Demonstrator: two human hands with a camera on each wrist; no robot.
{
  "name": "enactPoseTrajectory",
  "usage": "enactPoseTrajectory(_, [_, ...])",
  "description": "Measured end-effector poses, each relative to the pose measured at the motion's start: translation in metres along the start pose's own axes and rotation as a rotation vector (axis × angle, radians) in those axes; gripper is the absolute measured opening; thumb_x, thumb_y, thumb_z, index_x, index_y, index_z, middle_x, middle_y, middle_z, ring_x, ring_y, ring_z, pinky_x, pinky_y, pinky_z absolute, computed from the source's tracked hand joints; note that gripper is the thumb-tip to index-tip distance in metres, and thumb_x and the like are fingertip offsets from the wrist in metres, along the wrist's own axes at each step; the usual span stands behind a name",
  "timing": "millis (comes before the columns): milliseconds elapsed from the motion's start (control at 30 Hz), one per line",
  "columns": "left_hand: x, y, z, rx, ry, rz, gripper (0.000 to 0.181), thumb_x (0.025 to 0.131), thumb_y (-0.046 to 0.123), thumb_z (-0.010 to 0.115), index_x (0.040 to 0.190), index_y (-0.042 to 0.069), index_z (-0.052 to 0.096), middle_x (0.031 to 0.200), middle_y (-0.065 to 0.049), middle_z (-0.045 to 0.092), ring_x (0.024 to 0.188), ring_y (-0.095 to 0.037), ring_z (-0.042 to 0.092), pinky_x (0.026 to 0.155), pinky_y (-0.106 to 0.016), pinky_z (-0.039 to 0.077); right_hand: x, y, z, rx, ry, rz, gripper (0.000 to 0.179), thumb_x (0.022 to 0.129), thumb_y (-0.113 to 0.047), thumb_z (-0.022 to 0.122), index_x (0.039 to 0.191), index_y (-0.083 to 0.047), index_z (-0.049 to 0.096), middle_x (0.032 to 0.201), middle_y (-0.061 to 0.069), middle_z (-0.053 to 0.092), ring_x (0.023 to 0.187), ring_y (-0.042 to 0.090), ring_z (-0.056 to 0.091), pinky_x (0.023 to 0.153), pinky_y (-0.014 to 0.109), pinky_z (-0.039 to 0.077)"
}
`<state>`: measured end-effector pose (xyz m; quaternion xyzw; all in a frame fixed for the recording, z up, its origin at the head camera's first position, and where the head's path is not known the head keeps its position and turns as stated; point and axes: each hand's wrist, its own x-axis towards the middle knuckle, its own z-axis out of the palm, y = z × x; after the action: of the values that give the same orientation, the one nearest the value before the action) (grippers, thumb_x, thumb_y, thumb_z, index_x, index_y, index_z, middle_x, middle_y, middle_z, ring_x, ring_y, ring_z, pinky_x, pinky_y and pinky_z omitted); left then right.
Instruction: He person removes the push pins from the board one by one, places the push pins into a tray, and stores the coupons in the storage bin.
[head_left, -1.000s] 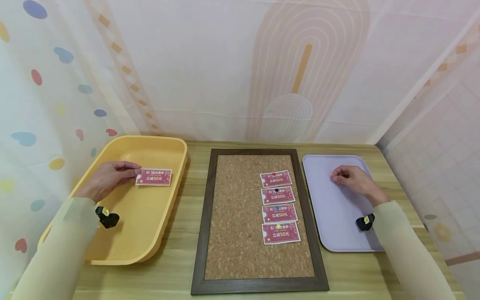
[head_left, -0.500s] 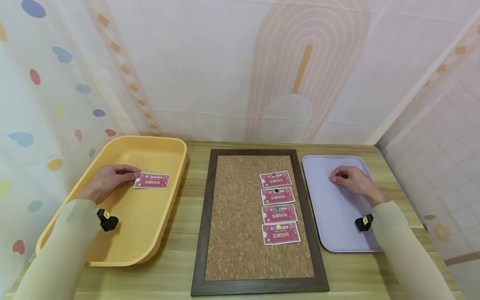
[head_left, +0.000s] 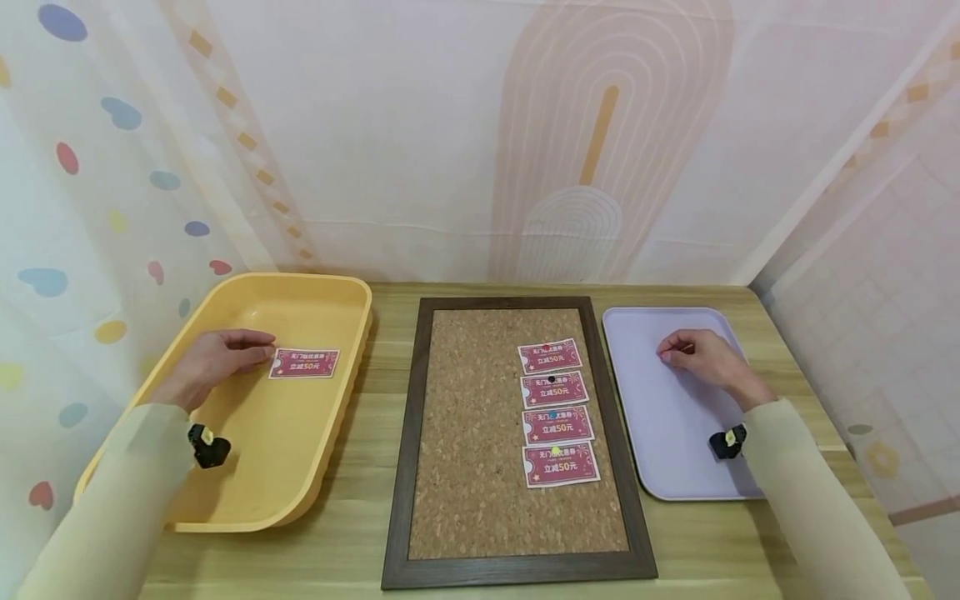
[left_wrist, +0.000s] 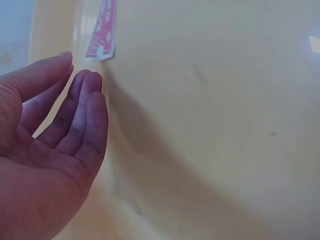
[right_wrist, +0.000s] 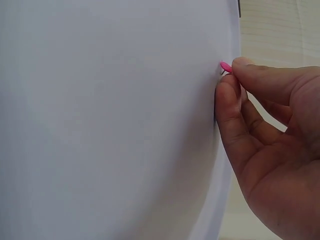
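A red-and-white paper coupon [head_left: 303, 364] lies in the yellow tray [head_left: 363, 333]. My left hand [head_left: 217, 362] is just left of it; a small gap shows between fingertips and coupon. In the left wrist view, this hand [left_wrist: 55, 135] has relaxed, slightly bent fingers holding nothing, and the coupon [left_wrist: 102, 37] sits beyond them. Over the lilac tray [head_left: 652, 417], my right hand [head_left: 705, 360] pinches a pink thumbtack [right_wrist: 226, 67] between thumb and fingers, its metal pin partly visible in the right wrist view.
Between the trays lies a framed cork board [head_left: 480, 467] on the wooden table [head_left: 352, 500]. Several coupons [head_left: 561, 468] are fixed in a column on its right side, with red, black, blue and yellow tacks. A patterned cloth [head_left: 420, 150] hangs behind.
My left hand lowered the coupon slightly in the yellow tray, then let go and drew back a little to the left. The right hand has stayed in place over the lilac tray.
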<state>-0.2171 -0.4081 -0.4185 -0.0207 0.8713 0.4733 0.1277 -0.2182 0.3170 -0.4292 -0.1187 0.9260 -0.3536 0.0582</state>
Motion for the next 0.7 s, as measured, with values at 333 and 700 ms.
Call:
enactPoseTrajectory(333, [-0.012,0.034,0.01,0.126,0.074,0.127,0.054,0.103,0.033,0.067,0.141,-0.004,0.056,0.112,0.022,0.065,0.095,0.012,0.058,0.081,-0.009,0.045,-0.006,-0.012,-0.005,0.038,0.037,-0.04,0.012,0.096,0.005,0.065,0.107,0.009,0.068,0.097,0.018,0.071,0.086,0.019,0.06,0.071,0.019,0.048])
enactPoseTrajectory(700, [-0.033,0.088,0.042,0.103,0.176,0.233,0.052,0.103,0.031,0.066,0.143,0.001,0.056,0.127,0.001,0.066,0.099,0.011,0.06,0.082,-0.008,0.047,-0.008,-0.043,-0.001,0.001,0.139,-0.066,0.016,0.101,-0.007,0.067,0.11,0.005,0.07,0.085,0.016,0.068,0.073,0.017,0.056,0.063,0.023,0.044])
